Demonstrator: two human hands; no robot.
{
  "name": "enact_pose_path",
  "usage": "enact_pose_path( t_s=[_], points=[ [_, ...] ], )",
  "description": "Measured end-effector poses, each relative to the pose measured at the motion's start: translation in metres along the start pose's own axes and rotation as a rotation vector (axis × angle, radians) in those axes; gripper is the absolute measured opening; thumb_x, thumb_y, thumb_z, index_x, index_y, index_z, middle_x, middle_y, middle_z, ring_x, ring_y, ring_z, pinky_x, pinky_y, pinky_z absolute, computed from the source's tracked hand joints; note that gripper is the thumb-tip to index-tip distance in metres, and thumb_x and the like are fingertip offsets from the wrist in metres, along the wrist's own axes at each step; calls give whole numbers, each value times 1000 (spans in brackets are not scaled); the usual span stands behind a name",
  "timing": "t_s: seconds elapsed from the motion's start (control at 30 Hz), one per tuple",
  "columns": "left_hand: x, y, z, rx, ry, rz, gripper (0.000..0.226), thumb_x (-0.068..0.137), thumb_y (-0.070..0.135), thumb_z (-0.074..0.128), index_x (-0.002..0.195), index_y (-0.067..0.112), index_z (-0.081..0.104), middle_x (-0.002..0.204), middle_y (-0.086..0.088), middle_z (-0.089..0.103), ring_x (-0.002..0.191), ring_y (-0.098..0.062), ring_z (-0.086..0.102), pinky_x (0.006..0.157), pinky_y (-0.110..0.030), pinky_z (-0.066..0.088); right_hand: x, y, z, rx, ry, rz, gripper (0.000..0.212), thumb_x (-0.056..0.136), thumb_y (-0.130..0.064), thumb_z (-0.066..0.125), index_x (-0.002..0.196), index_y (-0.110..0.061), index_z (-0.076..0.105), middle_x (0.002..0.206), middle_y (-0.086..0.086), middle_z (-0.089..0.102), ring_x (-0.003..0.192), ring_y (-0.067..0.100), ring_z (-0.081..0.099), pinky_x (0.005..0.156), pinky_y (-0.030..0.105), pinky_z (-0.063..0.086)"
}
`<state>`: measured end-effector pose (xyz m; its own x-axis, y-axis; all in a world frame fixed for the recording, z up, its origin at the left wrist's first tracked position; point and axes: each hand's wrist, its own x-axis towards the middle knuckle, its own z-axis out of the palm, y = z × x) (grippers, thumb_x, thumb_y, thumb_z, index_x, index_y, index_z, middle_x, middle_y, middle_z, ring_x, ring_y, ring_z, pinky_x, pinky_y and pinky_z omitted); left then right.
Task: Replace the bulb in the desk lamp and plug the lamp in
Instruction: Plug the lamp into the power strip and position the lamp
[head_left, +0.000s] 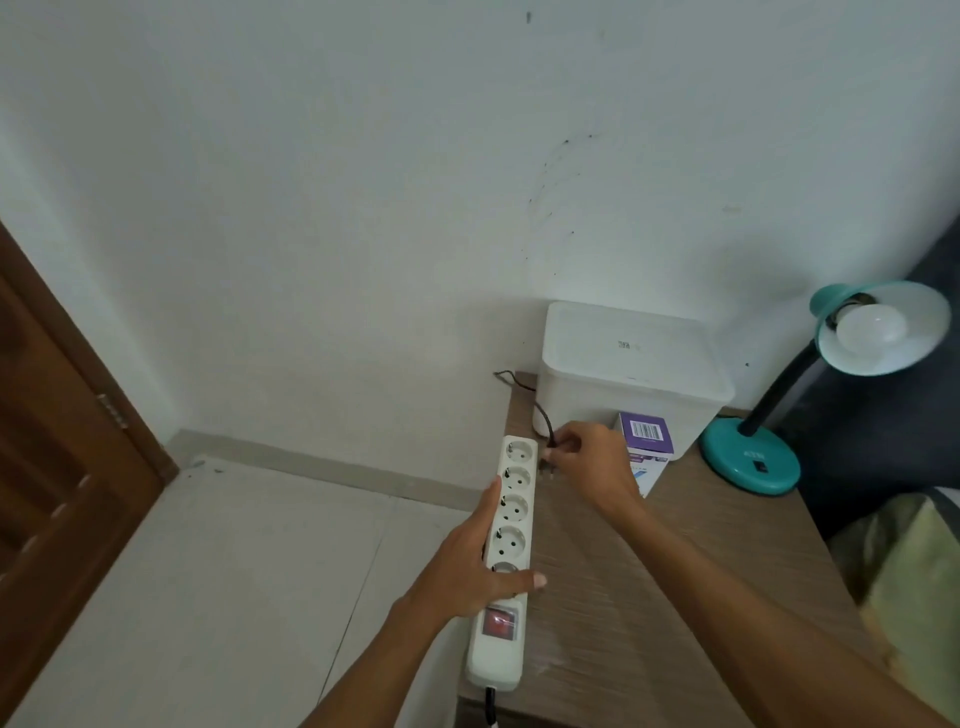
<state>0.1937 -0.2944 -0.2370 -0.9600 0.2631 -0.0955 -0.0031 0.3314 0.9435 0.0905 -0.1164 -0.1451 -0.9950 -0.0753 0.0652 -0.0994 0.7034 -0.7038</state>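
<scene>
A teal desk lamp (748, 462) stands at the table's far right, its shade tilted up with a white bulb (870, 327) screwed in. A white power strip (511, 519) with several sockets and a red switch lies along the wooden table's (675, 571) left edge. My left hand (478, 561) grips the strip around its lower sockets. My right hand (587, 457) pinches the lamp's black plug (548, 465) just right of the strip's top sockets, apart from them. The black cord (540, 410) runs back behind the white box.
A white lidded box (623, 374) sits against the wall at the table's back. A purple and white bulb carton (649, 441) lies in front of it, behind my right hand. A brown door (57, 441) is at left, a tiled floor below, bedding at right.
</scene>
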Motion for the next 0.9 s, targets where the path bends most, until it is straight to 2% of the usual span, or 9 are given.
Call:
enact_pose_path(
  t_s=[0.07, 0.2, 0.33, 0.43, 0.57, 0.67, 0.83, 0.9],
  points=[
    [0, 1, 0, 6, 2, 1, 128, 73, 51, 91, 162, 50, 0, 140, 23, 59, 119, 7, 63, 100, -19, 55, -3, -7, 2, 86, 15, -14, 11, 82, -19, 80, 90, -17, 73, 75, -6, 72, 70, 4, 69, 66, 19, 56],
    [0, 2, 2, -6, 2, -4, 130, 71, 55, 91, 163, 48, -1, 145, 21, 58, 122, 5, 62, 106, -26, 54, -11, -11, 17, 45, -4, -58, 11, 82, -15, 79, 91, -15, 74, 79, -8, 72, 73, -1, 66, 64, 12, 50],
    [2, -1, 1, 9, 14, -13, 132, 68, 60, 90, 164, 46, 0, 145, 18, 59, 123, 1, 64, 107, -34, 55, -18, -6, 31, -22, -11, -84, 13, 82, -17, 79, 93, -15, 73, 83, -3, 73, 75, 2, 66, 70, 20, 55],
    [2, -2, 1, 9, 16, -19, 130, 70, 56, 89, 164, 46, -1, 144, 17, 60, 122, 2, 64, 106, -28, 55, -21, -4, 36, -29, 19, -90, 10, 83, -19, 79, 91, -17, 72, 81, -6, 71, 73, 0, 64, 66, 17, 53],
    [2, -6, 1, 8, 14, -12, 127, 74, 48, 90, 163, 45, -1, 134, 25, 61, 116, 8, 64, 96, -14, 53, -19, -4, 41, -45, 19, -79, 8, 81, -17, 79, 87, -17, 73, 78, -6, 72, 71, 3, 66, 68, 28, 58],
    [3, -5, 1, 10, 12, -10, 127, 74, 50, 90, 164, 44, 1, 132, 25, 63, 115, 7, 65, 99, -19, 55, -18, -3, 43, -84, 3, -85, 8, 81, -14, 78, 87, -16, 74, 80, -3, 73, 73, 8, 67, 69, 32, 59],
    [4, -7, 1, 2, 18, -20, 129, 71, 56, 90, 164, 45, 0, 140, 21, 62, 121, 5, 63, 106, -27, 55, -15, -6, 45, -143, 5, -66, 6, 79, -18, 78, 83, -16, 75, 78, -2, 71, 72, 12, 63, 58, 25, 45],
    [4, -8, 0, 17, 21, -26, 130, 70, 58, 89, 164, 46, 0, 140, 19, 62, 121, 2, 64, 106, -31, 56, -15, -4, 47, -140, 14, -66, 5, 77, -18, 79, 80, -17, 74, 76, -2, 71, 71, 14, 63, 58, 27, 46]
  ],
)
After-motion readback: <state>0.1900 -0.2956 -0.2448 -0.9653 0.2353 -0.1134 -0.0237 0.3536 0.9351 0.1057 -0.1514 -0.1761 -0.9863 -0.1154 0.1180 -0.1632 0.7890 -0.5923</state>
